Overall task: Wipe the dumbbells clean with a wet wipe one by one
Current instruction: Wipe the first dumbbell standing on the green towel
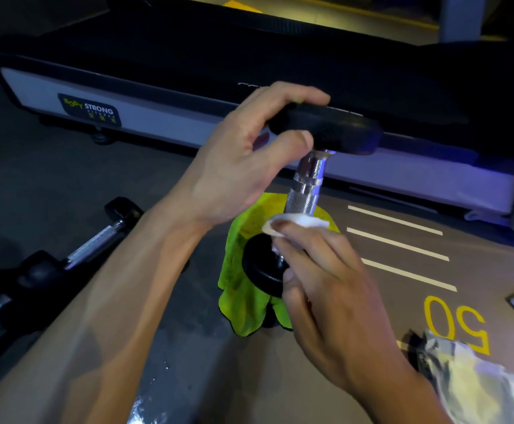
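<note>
Holding the black-ended dumbbell with the knurled chrome handle [306,191] upright at the centre of the frame, my left hand [234,166] has its fingers curled over the upper rubber head, thumb under its rim. Its lower head stands on a crumpled lime-green microfibre cloth [243,289] spread on the grey gym floor [66,179]. My right hand [326,289] pinches a white wet wipe [298,223] against the low part of the handle, so both grips are closed on something. More black dumbbells with chrome handles [96,240] lie at the left edge. A white-sided treadmill base [164,117] crosses the top. A crinkled foil wipe packet [475,377] sits lower right, beside yellow floor numerals [457,322].
</note>
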`<state>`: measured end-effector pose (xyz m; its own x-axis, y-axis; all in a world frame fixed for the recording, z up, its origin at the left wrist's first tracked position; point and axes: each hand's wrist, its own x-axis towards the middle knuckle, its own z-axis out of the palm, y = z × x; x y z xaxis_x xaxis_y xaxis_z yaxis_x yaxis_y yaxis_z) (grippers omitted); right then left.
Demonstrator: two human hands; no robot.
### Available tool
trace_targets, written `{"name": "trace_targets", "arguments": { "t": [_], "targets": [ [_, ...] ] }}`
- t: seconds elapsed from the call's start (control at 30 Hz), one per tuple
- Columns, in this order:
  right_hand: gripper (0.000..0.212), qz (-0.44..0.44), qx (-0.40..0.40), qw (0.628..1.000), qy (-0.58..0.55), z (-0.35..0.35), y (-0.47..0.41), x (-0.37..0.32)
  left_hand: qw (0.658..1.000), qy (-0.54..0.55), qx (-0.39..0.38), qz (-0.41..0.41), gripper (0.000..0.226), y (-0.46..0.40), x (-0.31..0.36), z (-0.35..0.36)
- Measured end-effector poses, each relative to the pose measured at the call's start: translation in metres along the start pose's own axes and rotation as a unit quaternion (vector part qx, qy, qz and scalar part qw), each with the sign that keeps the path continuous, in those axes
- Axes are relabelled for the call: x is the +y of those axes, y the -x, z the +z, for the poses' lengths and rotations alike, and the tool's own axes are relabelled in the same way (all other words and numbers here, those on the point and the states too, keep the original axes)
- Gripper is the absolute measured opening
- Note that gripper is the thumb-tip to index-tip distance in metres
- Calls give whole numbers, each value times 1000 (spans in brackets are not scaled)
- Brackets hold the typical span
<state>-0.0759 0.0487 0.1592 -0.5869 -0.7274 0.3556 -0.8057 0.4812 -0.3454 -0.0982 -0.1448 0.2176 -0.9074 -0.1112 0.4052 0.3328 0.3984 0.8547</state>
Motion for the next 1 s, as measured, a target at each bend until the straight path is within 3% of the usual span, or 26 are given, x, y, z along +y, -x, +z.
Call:
{"name": "trace_targets", "arguments": {
  "t": [0.17, 0.3, 0.47, 0.63, 0.8, 1.0],
  "targets": [
    [45, 5, 43, 999, 28, -5, -11, 3, 1000, -2, -7, 1, 40, -1, 1, -1],
    [36, -8, 23, 999, -40, 6, 8, 9, 1000, 6, 0, -2, 40, -1, -2, -2],
    [28, 25, 76, 993, -81, 7, 22, 20, 1000, 22, -3, 2, 40, 0, -5, -3],
    [35, -17, 34, 998, -48, 17, 19, 7, 1000, 28, -7, 9, 42, -1, -4, -2],
    [30, 94, 85, 983, -136, 12, 22, 18, 1000, 24, -1, 5, 42, 0, -3, -2],
    [28, 85, 64, 988, -113, 15, 10, 12, 999, 33, 15, -2, 36, 0, 0, 4]
  ]
}}
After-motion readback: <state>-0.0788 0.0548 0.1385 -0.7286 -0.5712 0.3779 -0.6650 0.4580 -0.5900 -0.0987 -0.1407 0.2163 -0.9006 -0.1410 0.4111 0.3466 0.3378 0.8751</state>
